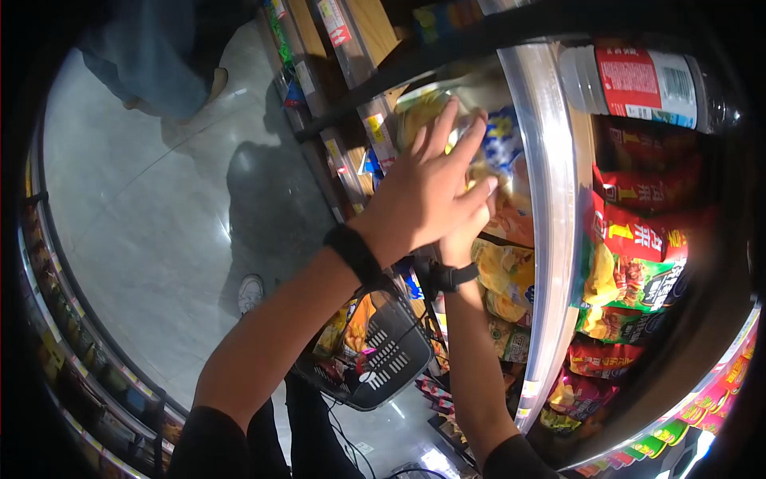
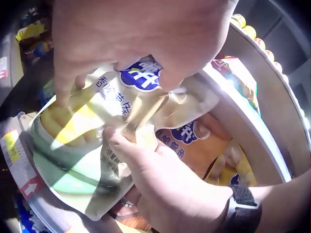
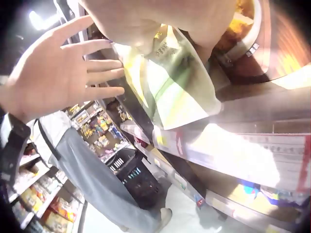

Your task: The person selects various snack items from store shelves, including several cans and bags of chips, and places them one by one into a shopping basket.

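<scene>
A pale, shiny snack bag (image 1: 419,110) with a blue label lies slanted over a shelf edge; its yellow and green end (image 2: 68,167) faces the left wrist camera. Across the bag, my left hand (image 1: 427,188) has its fingers straight and spread, seen from the side in the right wrist view (image 3: 60,70). In the left wrist view, my right hand (image 2: 170,182) pinches the crumpled middle of the bag with its thumb on top. My left palm (image 2: 141,36) covers part of the bag there.
Orange and yellow snack bags (image 1: 503,275) fill the shelf bin beside the hands. Beyond the clear shelf edge (image 1: 550,184) are red bags (image 1: 630,231) and a bottle (image 1: 658,84). A black basket (image 1: 387,359) with packets hangs below the arms. Another person (image 3: 92,170) stands in the aisle.
</scene>
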`<state>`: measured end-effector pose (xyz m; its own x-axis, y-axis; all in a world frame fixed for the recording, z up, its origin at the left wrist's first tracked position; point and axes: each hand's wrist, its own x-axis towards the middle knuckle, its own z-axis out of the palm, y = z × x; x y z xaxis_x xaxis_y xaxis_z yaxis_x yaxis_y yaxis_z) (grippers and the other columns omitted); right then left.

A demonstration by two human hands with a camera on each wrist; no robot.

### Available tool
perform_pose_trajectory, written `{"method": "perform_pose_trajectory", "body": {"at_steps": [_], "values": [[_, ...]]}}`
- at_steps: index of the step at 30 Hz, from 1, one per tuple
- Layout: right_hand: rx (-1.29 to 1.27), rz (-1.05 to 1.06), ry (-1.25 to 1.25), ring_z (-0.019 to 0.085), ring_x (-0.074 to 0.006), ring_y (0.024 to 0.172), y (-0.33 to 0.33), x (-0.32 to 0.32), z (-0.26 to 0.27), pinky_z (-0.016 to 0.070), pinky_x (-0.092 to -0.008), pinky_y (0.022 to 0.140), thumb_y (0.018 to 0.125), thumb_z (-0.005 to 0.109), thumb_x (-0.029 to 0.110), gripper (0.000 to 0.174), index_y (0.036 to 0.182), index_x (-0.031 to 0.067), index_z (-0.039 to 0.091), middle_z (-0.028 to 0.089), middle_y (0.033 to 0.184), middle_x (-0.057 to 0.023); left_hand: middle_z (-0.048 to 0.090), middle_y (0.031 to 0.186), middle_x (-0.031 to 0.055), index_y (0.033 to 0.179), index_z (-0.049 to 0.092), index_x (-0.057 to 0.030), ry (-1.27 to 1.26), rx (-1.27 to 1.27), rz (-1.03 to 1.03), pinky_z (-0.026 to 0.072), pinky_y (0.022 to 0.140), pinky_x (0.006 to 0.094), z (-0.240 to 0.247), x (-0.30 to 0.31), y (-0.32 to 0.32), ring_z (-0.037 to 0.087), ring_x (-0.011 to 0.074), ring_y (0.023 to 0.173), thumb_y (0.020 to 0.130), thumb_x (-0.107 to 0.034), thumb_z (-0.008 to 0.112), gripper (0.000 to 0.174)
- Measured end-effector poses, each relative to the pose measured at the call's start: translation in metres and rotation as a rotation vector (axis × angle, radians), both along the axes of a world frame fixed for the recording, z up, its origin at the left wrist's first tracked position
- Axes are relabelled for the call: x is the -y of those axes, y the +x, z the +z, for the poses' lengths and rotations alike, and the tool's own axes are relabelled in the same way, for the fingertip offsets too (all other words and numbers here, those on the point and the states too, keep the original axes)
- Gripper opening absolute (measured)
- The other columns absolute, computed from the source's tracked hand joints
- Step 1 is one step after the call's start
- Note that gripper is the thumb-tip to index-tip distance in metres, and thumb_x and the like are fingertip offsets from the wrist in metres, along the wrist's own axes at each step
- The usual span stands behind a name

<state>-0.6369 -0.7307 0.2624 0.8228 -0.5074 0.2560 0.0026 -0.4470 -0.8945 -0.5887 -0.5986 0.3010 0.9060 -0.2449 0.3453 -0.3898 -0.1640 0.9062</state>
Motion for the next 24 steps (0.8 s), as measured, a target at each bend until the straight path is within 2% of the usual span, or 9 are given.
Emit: {"method": "perform_pose_trajectory", "body": {"at_steps": [4, 6, 10, 12, 13, 14, 18, 21, 24], "values": [[0.152, 0.078, 0.216, 0.066, -0.016, 0.101, 0.016, 0.011, -0.008, 0.0541, -0.033, 0.091, 0.099, 0.066, 0.004, 0.027, 0.125, 0.0017, 0.056, 0.068, 0.113, -0.0072, 0.033, 0.154, 0.0354, 0.152, 0.041, -0.0032, -0.007, -0.04, 0.016, 0.048, 0.106, 0.0515, 0.001, 0.019, 0.011, 0.049, 0.0521, 0.131, 0.091, -0.037, 0.069, 0.075], [0.161, 0.043, 0.252, 0.065, -0.0158, 0.102, 0.022, 0.008, -0.01, 0.0539, -0.0331, 0.092, 0.1, 0.065, 0.003, 0.025, 0.124, 0.0012, 0.057, 0.068, 0.113, -0.0072, 0.03, 0.157, 0.0333, 0.153, 0.038, -0.0043, -0.026, -0.071, -0.008, 0.0434, 0.111, 0.0489, 0.0, 0.019, 0.01, 0.04, 0.0515, 0.139, 0.093, -0.037, 0.069, 0.075], [0.112, -0.039, 0.064, 0.067, -0.0174, 0.098, 0.029, 0.008, -0.021, 0.0546, -0.0332, 0.09, 0.096, 0.068, 0.0, 0.012, 0.108, -0.0022, 0.067, 0.07, 0.111, -0.008, 0.032, 0.157, 0.032, 0.151, 0.038, 0.0004, -0.002, -0.034, 0.006, 0.0422, 0.112, 0.0462, -0.023, 0.013, -0.003, 0.04, 0.0488, 0.142, 0.094, -0.032, 0.069, 0.072], [0.141, 0.016, -0.315, 0.07, -0.0225, 0.087, 0.03, 0.024, -0.016, 0.0533, -0.034, 0.085, 0.086, 0.077, 0.0, 0.006, 0.089, -0.0027, 0.073, 0.073, 0.106, -0.0111, 0.033, 0.157, 0.0312, 0.148, 0.041, 0.0037, 0.027, -0.036, 0.01, 0.0429, 0.112, 0.0459, -0.036, 0.007, -0.017, 0.042, 0.0475, 0.14, 0.096, -0.027, 0.067, 0.066], [0.068, 0.004, -0.151, 0.07, -0.0239, 0.09, 0.036, 0.016, 0.004, 0.0518, -0.0344, 0.087, 0.084, 0.079, 0.002, 0.007, 0.084, -0.0025, 0.074, 0.073, 0.108, -0.0128, 0.033, 0.157, 0.0311, 0.148, 0.041, 0.0034, 0.042, -0.067, -0.028, 0.0424, 0.112, 0.0459, -0.041, 0.003, -0.025, 0.042, 0.0477, 0.141, 0.096, -0.027, 0.066, 0.066], [0.017, -0.018, -0.204, 0.069, -0.0239, 0.091, 0.034, 0.014, 0.014, 0.0508, -0.0342, 0.087, 0.083, 0.083, 0.009, 0.021, 0.096, -0.0046, 0.073, 0.073, 0.109, -0.0157, 0.033, 0.157, 0.031, 0.148, 0.041, 0.0031, 0.057, -0.098, -0.063, 0.0419, 0.113, 0.046, -0.049, 0.0, -0.033, 0.042, 0.0478, 0.141, 0.096, -0.026, 0.066, 0.065], [0.009, -0.148, -0.431, 0.068, -0.0106, 0.09, 0.025, 0.02, 0.018, 0.0524, -0.0266, 0.085, 0.086, 0.083, 0.008, 0.025, 0.103, -0.0057, 0.071, 0.075, 0.104, -0.0101, 0.034, 0.156, 0.0302, 0.148, 0.041, 0.0018, 0.075, -0.077, -0.128, 0.0406, 0.113, 0.0466, -0.07, 0.005, -0.04, 0.041, 0.046, 0.142, 0.095, -0.026, 0.067, 0.066], [0.095, 0.031, -0.052, 0.069, -0.0119, 0.091, 0.02, 0.019, 0.023, 0.0531, -0.0276, 0.086, 0.084, 0.084, 0.008, 0.027, 0.105, -0.0051, 0.072, 0.075, 0.105, -0.0097, 0.035, 0.156, 0.0292, 0.148, 0.042, 0.0004, 0.09, -0.028, -0.102, 0.0407, 0.113, 0.0469, -0.082, 0.02, -0.035, 0.041, 0.0458, 0.142, 0.093, -0.027, 0.07, 0.067], [-0.015, -0.059, 0.157, 0.068, -0.013, 0.096, 0.012, -0.005, 0.039, 0.0524, -0.0275, 0.088, 0.085, 0.081, 0.003, 0.029, 0.11, -0.0025, 0.069, 0.073, 0.108, -0.008, 0.035, 0.156, 0.0276, 0.147, 0.045, -0.0007, 0.08, -0.005, -0.13, 0.0387, 0.114, 0.0486, -0.093, 0.023, -0.022, 0.041, 0.0467, 0.14, 0.091, -0.03, 0.072, 0.068]]}}
